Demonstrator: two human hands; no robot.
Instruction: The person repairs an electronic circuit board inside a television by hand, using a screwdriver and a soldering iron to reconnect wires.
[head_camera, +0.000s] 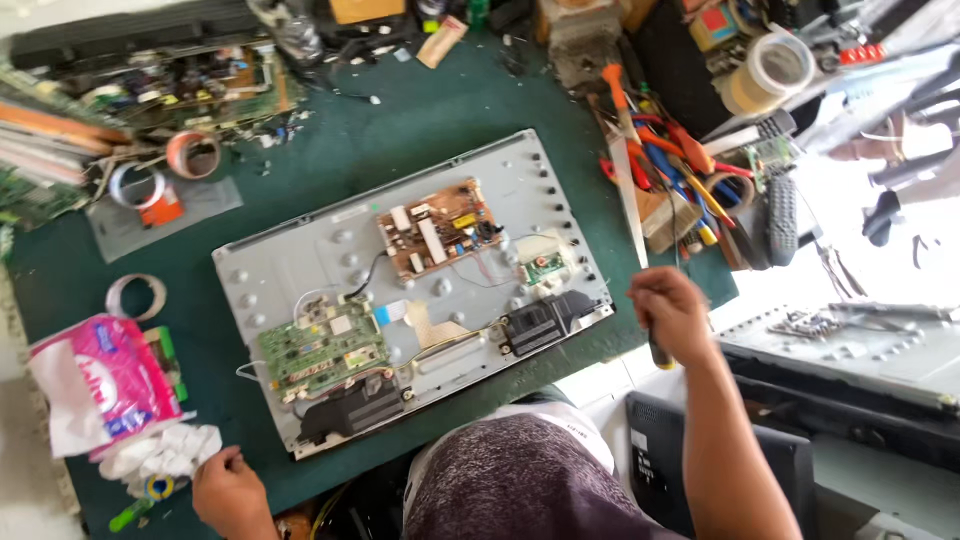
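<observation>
on the green bench mat, the opened tv back panel lies flat, boards exposed; the right hand is closed around a dark-handled screwdriver just past its right edge; the left hand is curled loosely by crumpled tissue, holding nothing that shows; judging by this, screw work is in hand, and the tip next needs seating squarely on a screw.
</observation>
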